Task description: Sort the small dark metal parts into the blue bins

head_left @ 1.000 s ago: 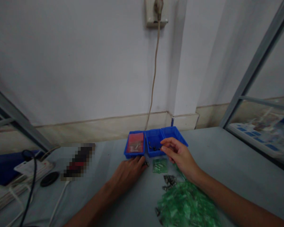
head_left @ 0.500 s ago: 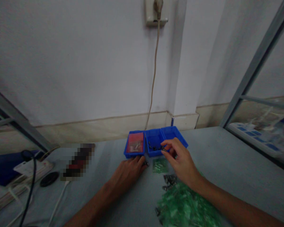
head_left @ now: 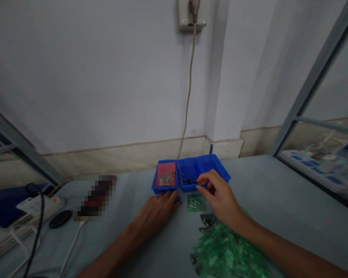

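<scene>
My right hand [head_left: 217, 193] pinches a small dark metal piece [head_left: 199, 184] at the front edge of the middle blue bin [head_left: 190, 168], where a few dark pieces lie. My left hand [head_left: 162, 204] rests on the table just in front of the left blue bin [head_left: 154, 185], fingers curled at a small dark piece [head_left: 179, 199]. That bin holds a pink packet [head_left: 166, 170]. Between my hands lies a green bag [head_left: 196, 202] with small pieces inside. Closer in are loose dark metal pieces [head_left: 208, 220] and a heap of green bags [head_left: 229, 251], partly under my right forearm.
The right blue bin [head_left: 213, 164] stands beyond my right hand. A blurred-out object [head_left: 97, 199], a black disc [head_left: 60, 219], cables and a power strip [head_left: 46, 208] are at the left. Metal frame posts [head_left: 313, 81] flank the grey table [head_left: 281, 189].
The fingertips of my right hand have closed slightly and shifted a little left with the small piece. My left hand has barely moved.
</scene>
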### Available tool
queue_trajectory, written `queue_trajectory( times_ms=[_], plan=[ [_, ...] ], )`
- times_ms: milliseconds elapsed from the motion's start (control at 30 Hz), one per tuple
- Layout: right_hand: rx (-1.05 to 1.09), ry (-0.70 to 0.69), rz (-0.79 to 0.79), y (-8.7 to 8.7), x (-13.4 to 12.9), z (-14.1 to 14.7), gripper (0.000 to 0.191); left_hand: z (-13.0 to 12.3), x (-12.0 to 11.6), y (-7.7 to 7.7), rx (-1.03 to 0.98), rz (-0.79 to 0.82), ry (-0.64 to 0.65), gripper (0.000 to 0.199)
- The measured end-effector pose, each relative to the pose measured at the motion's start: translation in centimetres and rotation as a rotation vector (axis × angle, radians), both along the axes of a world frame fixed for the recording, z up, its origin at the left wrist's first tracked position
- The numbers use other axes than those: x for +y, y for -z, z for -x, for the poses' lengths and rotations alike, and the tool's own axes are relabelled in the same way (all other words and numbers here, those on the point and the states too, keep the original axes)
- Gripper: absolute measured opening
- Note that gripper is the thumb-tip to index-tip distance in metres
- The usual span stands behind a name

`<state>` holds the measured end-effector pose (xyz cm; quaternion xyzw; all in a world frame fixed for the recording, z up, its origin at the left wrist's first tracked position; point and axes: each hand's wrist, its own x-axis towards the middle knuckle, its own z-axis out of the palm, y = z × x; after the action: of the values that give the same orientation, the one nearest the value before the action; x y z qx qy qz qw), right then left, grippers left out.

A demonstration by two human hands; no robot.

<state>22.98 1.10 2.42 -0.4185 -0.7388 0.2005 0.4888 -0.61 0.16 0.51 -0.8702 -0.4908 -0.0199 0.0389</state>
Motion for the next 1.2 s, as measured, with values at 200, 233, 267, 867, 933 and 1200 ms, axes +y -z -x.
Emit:
queue_trajectory(
  times_ms=[200, 233, 267, 867, 933, 1200],
  plan=[
    [0.142, -0.079, 0.119, -0.1, 0.1, 0.1, 0.010, 0.1, 0.0, 0.1, -0.011, -0.002, 0.002, 0.022],
    [0.160, -0.091, 0.134, -0.2, 0.1, 0.1, 0.009, 0.1, 0.1, 0.2, -0.015, -0.004, 0.006, 0.022],
    [0.179, -0.103, 0.153, -0.2, 0.1, 0.1, 0.009, 0.1, 0.1, 0.3, -0.018, -0.006, 0.006, 0.021],
    [0.621, -0.260, 0.601, -0.1, 1.3, -0.1, 0.024, 0.0, 0.1, 0.1, 0.000, 0.003, -0.012, 0.020],
    [0.662, -0.281, 0.625, 0.1, 1.3, -0.1, 0.023, 0.1, 0.2, 0.3, -0.002, -0.008, -0.011, 0.020],
    [0.753, -0.332, 0.648, 0.1, 1.3, -0.1, 0.022, 0.2, 0.2, 0.6, -0.005, -0.012, 0.001, 0.019]
  ],
)
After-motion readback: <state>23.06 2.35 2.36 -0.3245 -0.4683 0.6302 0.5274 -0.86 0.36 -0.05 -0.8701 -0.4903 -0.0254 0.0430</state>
